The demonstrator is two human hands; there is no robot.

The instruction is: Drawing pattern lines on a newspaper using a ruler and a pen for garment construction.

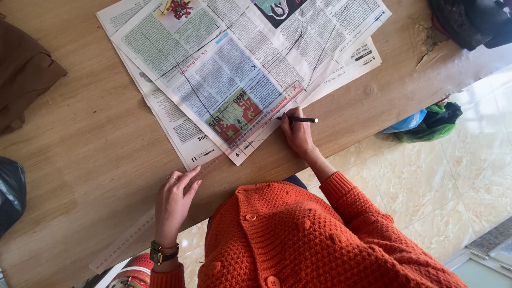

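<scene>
A person in an orange knitted cardigan [304, 240] holds a black pen [298, 119] in the right hand [298, 136] at the edge of spread newspaper sheets [234, 69] on a wooden table [80, 138]; the left hand [173, 205] rests flat below the newspaper, pressing a long clear ruler [213, 160].

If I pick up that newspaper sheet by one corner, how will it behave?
The newspaper would likely flop and sag, being thin and wide. It probably slides easily on the smooth table. The right hand resting on it likely pins it.
</scene>
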